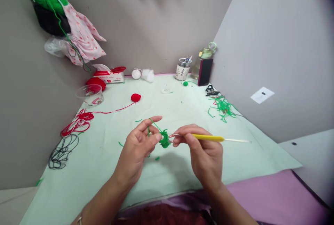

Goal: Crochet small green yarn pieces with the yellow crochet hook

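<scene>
My left hand [142,141] pinches a small green crocheted piece [164,139] between thumb and fingers. From that piece a strand of green yarn runs up over my raised left index finger. My right hand [202,150] is closed around a crochet hook with a yellow handle [208,137], held like a pen. Its thin metal tip points left and meets the green piece. A small pinkish-white item, too small to name, shows between the piece and my right fingertips.
Red yarn [85,116] and dark cord [62,152] lie at left, near a clear plastic tub [92,96]. A red ball [135,97] lies mid-table. Green yarn scraps [224,107], a phone [205,72], a pen tin [182,70] and a bottle [206,53] stand or lie toward the right.
</scene>
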Tool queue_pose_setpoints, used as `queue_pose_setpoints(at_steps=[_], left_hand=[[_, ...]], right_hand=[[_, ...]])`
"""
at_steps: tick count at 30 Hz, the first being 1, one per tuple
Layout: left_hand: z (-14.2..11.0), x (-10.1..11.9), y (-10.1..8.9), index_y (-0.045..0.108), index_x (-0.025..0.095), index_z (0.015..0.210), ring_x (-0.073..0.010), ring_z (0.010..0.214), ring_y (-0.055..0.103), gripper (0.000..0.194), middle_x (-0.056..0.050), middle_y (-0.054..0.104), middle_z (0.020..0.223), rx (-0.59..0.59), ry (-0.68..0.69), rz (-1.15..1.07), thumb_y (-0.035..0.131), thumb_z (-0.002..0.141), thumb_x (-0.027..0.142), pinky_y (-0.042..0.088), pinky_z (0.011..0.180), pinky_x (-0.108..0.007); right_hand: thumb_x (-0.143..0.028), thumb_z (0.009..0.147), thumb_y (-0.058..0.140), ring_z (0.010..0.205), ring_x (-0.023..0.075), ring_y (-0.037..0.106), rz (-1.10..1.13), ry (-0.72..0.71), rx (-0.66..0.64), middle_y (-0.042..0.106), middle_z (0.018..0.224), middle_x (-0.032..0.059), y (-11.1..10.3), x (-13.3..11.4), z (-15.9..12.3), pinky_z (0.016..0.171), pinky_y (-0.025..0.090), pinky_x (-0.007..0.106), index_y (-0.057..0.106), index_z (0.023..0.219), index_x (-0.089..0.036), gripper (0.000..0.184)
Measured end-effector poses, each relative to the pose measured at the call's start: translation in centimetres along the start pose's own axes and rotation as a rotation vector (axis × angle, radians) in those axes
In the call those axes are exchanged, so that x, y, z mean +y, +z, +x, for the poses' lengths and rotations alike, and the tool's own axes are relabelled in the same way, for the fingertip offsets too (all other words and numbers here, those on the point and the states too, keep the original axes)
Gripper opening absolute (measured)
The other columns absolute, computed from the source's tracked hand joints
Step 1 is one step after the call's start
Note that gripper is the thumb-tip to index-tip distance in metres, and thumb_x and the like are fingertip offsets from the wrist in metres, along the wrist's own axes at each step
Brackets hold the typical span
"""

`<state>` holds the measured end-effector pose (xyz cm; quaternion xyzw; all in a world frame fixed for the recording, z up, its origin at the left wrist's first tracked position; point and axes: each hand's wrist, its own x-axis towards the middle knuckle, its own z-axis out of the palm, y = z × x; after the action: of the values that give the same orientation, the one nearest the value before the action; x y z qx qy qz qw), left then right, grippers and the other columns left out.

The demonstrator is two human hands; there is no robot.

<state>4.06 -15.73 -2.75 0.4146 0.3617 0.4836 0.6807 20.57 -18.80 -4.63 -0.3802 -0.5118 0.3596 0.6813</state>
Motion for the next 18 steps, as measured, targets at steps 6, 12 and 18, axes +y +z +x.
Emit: queue_pose_setpoints(at_steps=[6, 12, 18], left_hand=[[-0.3, -0.8, 0.6, 0.076, 0.026, 0.12, -0.0097, 0.065, 0.05, 0.038, 0.003, 0.06, 0.079, -0.036, 0.039, 0.06, 0.084, 0.082, 0.028, 0.041, 0.061, -0.022], [-0.1, -1.4, 0.6, 0.079, 0.027, 0.113, -0.0101, 0.067, 0.053, 0.031, 0.001, 0.062, 0.082, -0.008, 0.028, 0.071, 0.085, 0.083, 0.033, 0.042, 0.061, -0.022], [0.1, -1.6, 0.4, 0.078, 0.035, 0.121, -0.0073, 0.062, 0.045, 0.04, 0.003, 0.059, 0.082, 0.016, 0.042, 0.072, 0.086, 0.082, 0.032, 0.036, 0.053, -0.019]], right_hand=[[-0.027, 0.097, 0.068, 0.072, 0.0144, 0.067, 0.082, 0.051, -0.024, 0.073, 0.087, 0.0036, 0.6, 0.2, 0.1, 0.061, 0.056, 0.027, 0.081, 0.092, -0.025, 0.014], [-0.024, 0.098, 0.066, 0.067, 0.0125, 0.065, -0.027, 0.018, 0.006, 0.072, 0.088, 0.0017, 0.9, 0.3, 0.0, 0.061, 0.056, 0.028, 0.081, 0.096, -0.026, 0.015], [-0.022, 0.099, 0.066, 0.067, 0.0111, 0.063, -0.072, -0.022, 0.002, 0.068, 0.083, -0.0005, 1.1, 0.5, 0.0, 0.064, 0.052, 0.027, 0.081, 0.096, -0.028, 0.016]])
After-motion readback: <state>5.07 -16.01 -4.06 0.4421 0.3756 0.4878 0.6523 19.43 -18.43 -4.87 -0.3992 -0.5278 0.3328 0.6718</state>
